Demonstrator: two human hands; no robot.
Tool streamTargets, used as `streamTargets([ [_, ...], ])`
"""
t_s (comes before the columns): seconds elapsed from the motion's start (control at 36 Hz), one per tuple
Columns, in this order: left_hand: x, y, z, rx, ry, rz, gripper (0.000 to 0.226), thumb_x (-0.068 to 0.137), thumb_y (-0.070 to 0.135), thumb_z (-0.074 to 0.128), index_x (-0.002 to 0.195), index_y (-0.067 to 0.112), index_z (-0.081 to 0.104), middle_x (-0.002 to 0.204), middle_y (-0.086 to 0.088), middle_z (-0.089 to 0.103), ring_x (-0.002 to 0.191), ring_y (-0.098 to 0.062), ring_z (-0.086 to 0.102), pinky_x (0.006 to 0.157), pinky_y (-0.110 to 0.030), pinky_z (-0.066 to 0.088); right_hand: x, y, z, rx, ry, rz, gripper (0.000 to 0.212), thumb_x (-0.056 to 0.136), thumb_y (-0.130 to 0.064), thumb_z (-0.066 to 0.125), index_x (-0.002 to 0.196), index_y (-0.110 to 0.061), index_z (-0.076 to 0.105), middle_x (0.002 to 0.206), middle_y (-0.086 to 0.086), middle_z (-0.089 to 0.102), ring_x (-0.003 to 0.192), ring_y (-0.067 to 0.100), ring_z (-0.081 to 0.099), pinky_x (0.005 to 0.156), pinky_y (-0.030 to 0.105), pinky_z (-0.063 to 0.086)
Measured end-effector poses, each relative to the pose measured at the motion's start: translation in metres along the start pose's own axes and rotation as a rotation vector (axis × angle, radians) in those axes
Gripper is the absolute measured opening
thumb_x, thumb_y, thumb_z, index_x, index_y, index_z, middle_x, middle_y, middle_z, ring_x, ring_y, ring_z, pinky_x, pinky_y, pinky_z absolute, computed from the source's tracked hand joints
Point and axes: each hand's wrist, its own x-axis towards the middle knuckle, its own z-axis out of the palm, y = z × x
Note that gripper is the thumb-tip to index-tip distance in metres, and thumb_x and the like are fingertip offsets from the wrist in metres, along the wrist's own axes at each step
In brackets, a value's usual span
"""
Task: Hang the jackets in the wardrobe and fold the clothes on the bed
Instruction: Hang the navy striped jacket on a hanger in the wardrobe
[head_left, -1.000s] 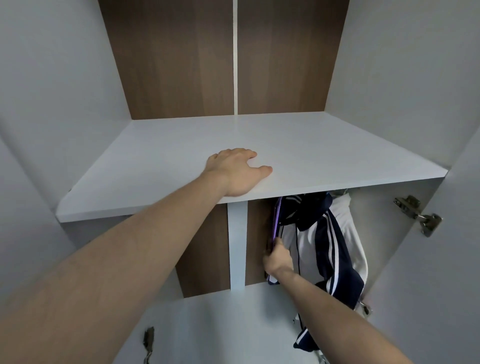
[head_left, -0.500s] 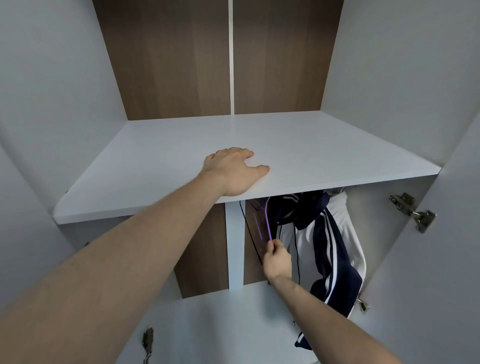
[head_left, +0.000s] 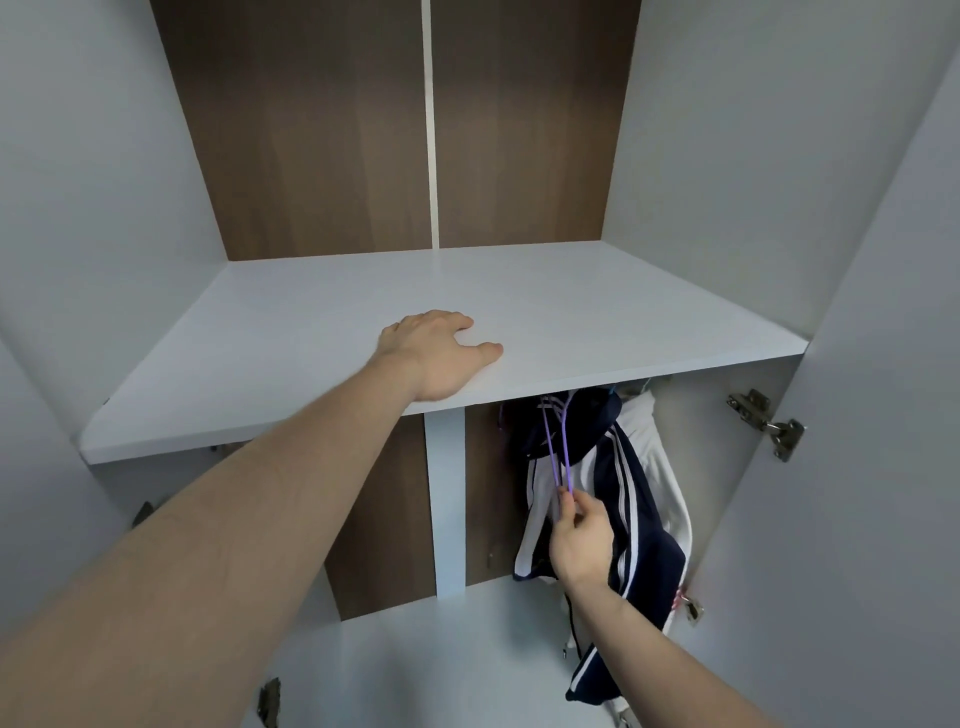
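Under shelf (head_left: 571, 322): purple hanger (head_left: 558, 452), apparently pinched by fingers (head_left: 569, 503).

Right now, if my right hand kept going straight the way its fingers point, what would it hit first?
Probably the navy and white jacket hanging behind the purple hanger that your right hand pinches; depth is unclear.

Hidden behind the shelf, cut by the edges

The shelf (head_left: 571, 322) covers the top of the purple hanger (head_left: 558, 447) and the shoulders of the navy and white jacket (head_left: 623, 493), so what they hang from cannot be seen. The right hand (head_left: 582, 540) hides part of the jacket front. The jacket's lower hem runs out at the bottom edge, as do both forearms. The door hinge (head_left: 769, 423) detail is too small to read.
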Motion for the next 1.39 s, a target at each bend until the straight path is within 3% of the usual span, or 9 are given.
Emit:
streamTargets([
  [0.25, 0.0, 0.0, 0.001, -0.01, -0.001, 0.009, 0.071, 0.092, 0.074, 0.04, 0.152, 0.037, 0.041, 0.163, 0.009, 0.034, 0.149, -0.025, 0.031, 0.117, -0.043, 0.026, -0.046, 0.021, -0.09, 0.139, -0.037, 0.078, 0.02, 0.103, -0.035, 0.056, 0.089, -0.031, 0.071, 0.071, -0.015, 0.065, 0.064, 0.007, 0.056, 0.065, 0.021, 0.043],
  [0.39, 0.002, -0.005, 0.003, -0.004, -0.015, 0.033, 0.068, 0.095, 0.072, 0.037, 0.152, 0.035, 0.041, 0.163, 0.005, 0.034, 0.148, -0.029, 0.033, 0.117, -0.047, 0.029, -0.079, 0.018, -0.143, 0.208, -0.089, 0.127, 0.023, 0.104, -0.024, 0.057, 0.096, -0.025, 0.078, 0.078, -0.003, 0.072, 0.075, 0.012, 0.066, 0.079, 0.028, 0.054],
  [0.53, -0.001, -0.006, 0.004, 0.028, -0.007, 0.057, 0.064, 0.097, 0.069, 0.034, 0.15, 0.034, 0.043, 0.162, 0.004, 0.037, 0.147, -0.03, 0.034, 0.118, -0.049, 0.03, -0.117, 0.008, -0.187, 0.256, -0.105, 0.163, 0.023, 0.104, -0.021, 0.055, 0.099, -0.024, 0.078, 0.069, -0.005, 0.064, 0.058, 0.011, 0.054, 0.056, 0.019, 0.044],
  [0.67, -0.014, 0.003, -0.002, -0.002, 0.022, 0.092, 0.052, 0.103, 0.054, 0.042, 0.145, 0.025, 0.052, 0.157, 0.0, 0.046, 0.144, -0.03, 0.039, 0.117, -0.045, 0.032, -0.146, 0.006, -0.229, 0.26, -0.12, 0.15, 0.023, 0.104, -0.025, 0.056, 0.101, -0.027, 0.079, 0.068, -0.003, 0.061, 0.057, 0.012, 0.052, 0.052, 0.018, 0.042],
  [0.83, -0.07, 0.033, 0.01, -0.15, 0.16, 0.159, 0.038, 0.099, 0.045, 0.056, 0.129, 0.023, 0.065, 0.15, -0.008, 0.047, 0.143, -0.028, 0.034, 0.117, -0.047, 0.029, -0.182, 0.014, -0.303, 0.196, -0.113, 0.093, 0.025, 0.105, -0.032, 0.053, 0.104, -0.04, 0.077, 0.064, -0.008, 0.055, 0.057, 0.011, 0.049, 0.054, 0.016, 0.041],
  [0.94, -0.166, 0.083, 0.048, -0.318, 0.237, 0.324, 0.027, 0.095, 0.039, 0.066, 0.122, 0.034, 0.065, 0.14, 0.004, 0.05, 0.135, -0.013, 0.04, 0.112, -0.033, 0.029, -0.219, 0.017, -0.362, 0.141, -0.067, 0.104, 0.026, 0.105, -0.032, 0.053, 0.1, -0.041, 0.077, 0.06, -0.007, 0.049, 0.054, 0.013, 0.043, 0.053, 0.018, 0.038],
  [1.08, -0.293, 0.141, 0.107, -0.495, -0.052, 0.426, 0.028, 0.091, 0.033, 0.072, 0.117, 0.037, 0.065, 0.131, 0.024, 0.05, 0.117, 0.018, 0.045, 0.102, -0.025, 0.037, -0.276, 0.023, -0.437, 0.09, 0.04, 0.107, 0.025, 0.103, -0.027, 0.056, 0.1, -0.037, 0.079, 0.053, -0.013, 0.044, 0.05, 0.007, 0.036, 0.05, 0.01, 0.031],
  [1.22, -0.379, 0.183, 0.15, -0.687, -0.305, 0.291, 0.028, 0.089, 0.031, 0.074, 0.116, 0.038, 0.067, 0.126, 0.019, 0.061, 0.12, 0.003, 0.057, 0.097, -0.028, 0.048, -0.326, 0.032, -0.495, 0.105, 0.173, 0.105, 0.024, 0.102, -0.021, 0.059, 0.099, -0.033, 0.08, 0.057, -0.019, 0.054, 0.052, 0.001, 0.042, 0.051, 0.008, 0.03],
  [1.39, -0.439, 0.246, 0.183, -0.697, -0.454, 0.351, 0.029, 0.089, 0.031, 0.076, 0.114, 0.04, 0.066, 0.122, 0.023, 0.062, 0.118, 0.004, 0.059, 0.092, -0.023, 0.048, -0.376, 0.056, -0.56, 0.082, 0.232, 0.086, 0.023, 0.101, -0.026, 0.061, 0.099, -0.041, 0.079, 0.066, -0.012, 0.056, 0.06, 0.009, 0.039, 0.056, 0.018, 0.031],
])
